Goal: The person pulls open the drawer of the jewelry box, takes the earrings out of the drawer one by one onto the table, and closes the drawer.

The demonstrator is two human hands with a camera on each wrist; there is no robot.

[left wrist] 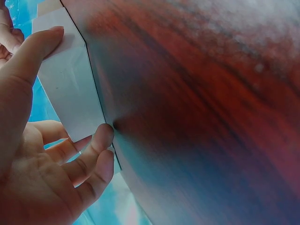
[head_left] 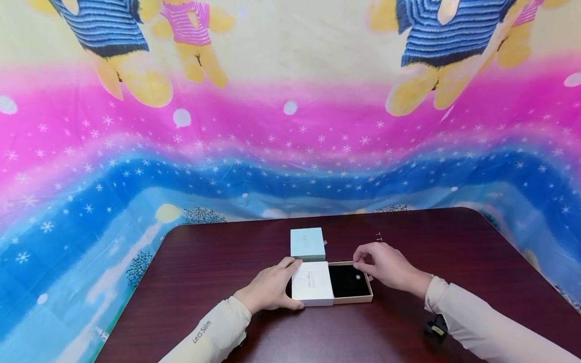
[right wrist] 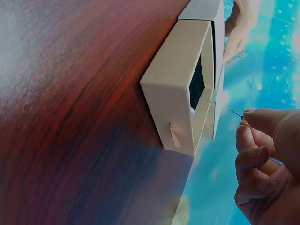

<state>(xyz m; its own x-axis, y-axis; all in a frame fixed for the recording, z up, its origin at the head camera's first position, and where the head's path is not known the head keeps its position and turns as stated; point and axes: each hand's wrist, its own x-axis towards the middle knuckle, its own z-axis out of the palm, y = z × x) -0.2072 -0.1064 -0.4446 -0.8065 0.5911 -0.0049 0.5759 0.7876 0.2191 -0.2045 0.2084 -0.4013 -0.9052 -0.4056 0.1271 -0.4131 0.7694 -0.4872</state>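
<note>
A white jewelry box sleeve lies on the table, its cardboard drawer pulled out to the right. Inside the drawer is a black pad with one small shiny stud on it. My left hand grips the sleeve at its left end, thumb on the near side and fingers at the far side. Over the drawer's far right corner, my right hand pinches a tiny earring between thumb and index finger. Its thin post sticks out from the fingertips; the rest is hidden.
A pale blue-green box stands just behind the white one, a ribbon tab at its right side. Two tiny T-shaped pieces lie on the dark red wooden table beyond my right hand. A printed cloth hangs behind the table.
</note>
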